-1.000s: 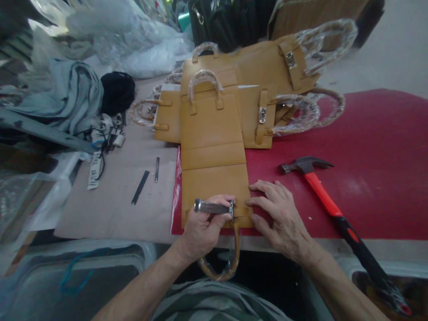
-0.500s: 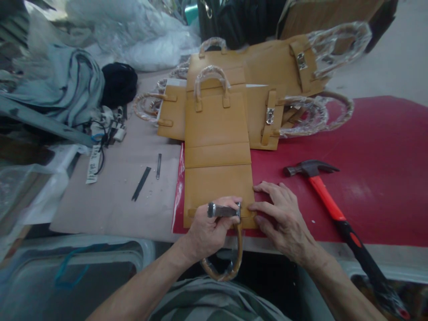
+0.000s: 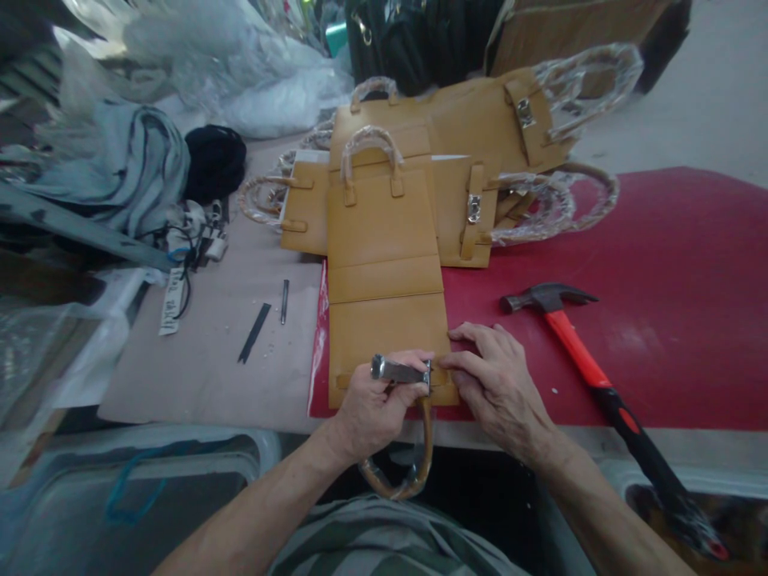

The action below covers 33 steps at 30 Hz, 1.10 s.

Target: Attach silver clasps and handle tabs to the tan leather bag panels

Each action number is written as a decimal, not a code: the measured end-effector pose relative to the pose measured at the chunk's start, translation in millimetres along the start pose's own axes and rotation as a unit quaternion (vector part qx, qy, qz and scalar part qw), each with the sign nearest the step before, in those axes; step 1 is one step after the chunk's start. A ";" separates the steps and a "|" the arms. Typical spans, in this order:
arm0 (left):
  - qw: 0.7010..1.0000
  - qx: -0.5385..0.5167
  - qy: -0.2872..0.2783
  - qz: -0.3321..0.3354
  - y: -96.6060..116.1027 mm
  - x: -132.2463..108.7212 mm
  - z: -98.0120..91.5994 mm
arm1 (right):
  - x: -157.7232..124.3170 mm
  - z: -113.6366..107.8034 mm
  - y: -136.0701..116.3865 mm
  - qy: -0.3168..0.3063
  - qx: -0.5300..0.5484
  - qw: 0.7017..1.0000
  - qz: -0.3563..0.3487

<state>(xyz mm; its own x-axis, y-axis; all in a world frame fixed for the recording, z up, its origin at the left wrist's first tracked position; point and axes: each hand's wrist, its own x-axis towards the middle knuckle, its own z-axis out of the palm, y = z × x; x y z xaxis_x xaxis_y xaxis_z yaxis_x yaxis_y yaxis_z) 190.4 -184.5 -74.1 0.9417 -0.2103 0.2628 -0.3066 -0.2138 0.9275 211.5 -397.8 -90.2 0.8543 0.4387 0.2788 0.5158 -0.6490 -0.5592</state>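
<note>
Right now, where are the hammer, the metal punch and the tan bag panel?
hammer [image 3: 549,297], head view, on its steel head.
metal punch [image 3: 399,370], head view, mid shaft.
tan bag panel [image 3: 387,328], head view, bare lower flap.

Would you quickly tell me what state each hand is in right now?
Left hand: closed around the metal punch.
Right hand: open, fingers pressing the tan bag panel.

Single head-worn camera, looking forward and down, sitting close over left hand [image 3: 367,404] and right hand [image 3: 498,392].
</note>
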 end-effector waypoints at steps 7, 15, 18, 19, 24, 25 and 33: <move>0.998 0.049 0.028 0.005 -3.4 3.1 11.6 | -0.2 -1.0 -1.2 0.000 0.000 1.000 0.009; 0.995 0.073 0.064 0.018 -2.1 2.2 16.6 | -1.0 -0.1 -0.7 0.001 -0.007 1.000 0.002; 0.996 0.075 0.050 0.019 -2.1 2.5 15.5 | -0.9 0.1 -0.7 0.001 -0.009 1.000 0.001; 0.996 0.077 0.044 0.021 -2.3 2.6 15.0 | -0.9 0.1 -0.9 0.002 -0.009 1.000 0.001; 0.995 0.097 0.017 0.029 -4.4 3.4 13.7 | -1.6 -1.5 -2.5 0.006 -0.007 1.000 0.001; 0.994 0.100 0.014 0.032 -4.9 3.5 14.0 | -1.7 -1.8 -2.7 0.005 -0.007 1.000 0.002; 0.992 0.124 0.037 0.011 -5.7 3.2 18.7 | 0.1 0.8 -2.0 0.018 0.009 1.000 0.004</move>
<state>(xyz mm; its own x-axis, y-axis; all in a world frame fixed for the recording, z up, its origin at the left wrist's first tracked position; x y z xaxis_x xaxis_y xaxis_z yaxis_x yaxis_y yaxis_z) 192.5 -201.8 -83.5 0.9394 -0.1483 0.3090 -0.3425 -0.4399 0.8302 210.4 -396.0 -89.7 0.8607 0.4099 0.3020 0.5074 -0.6418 -0.5751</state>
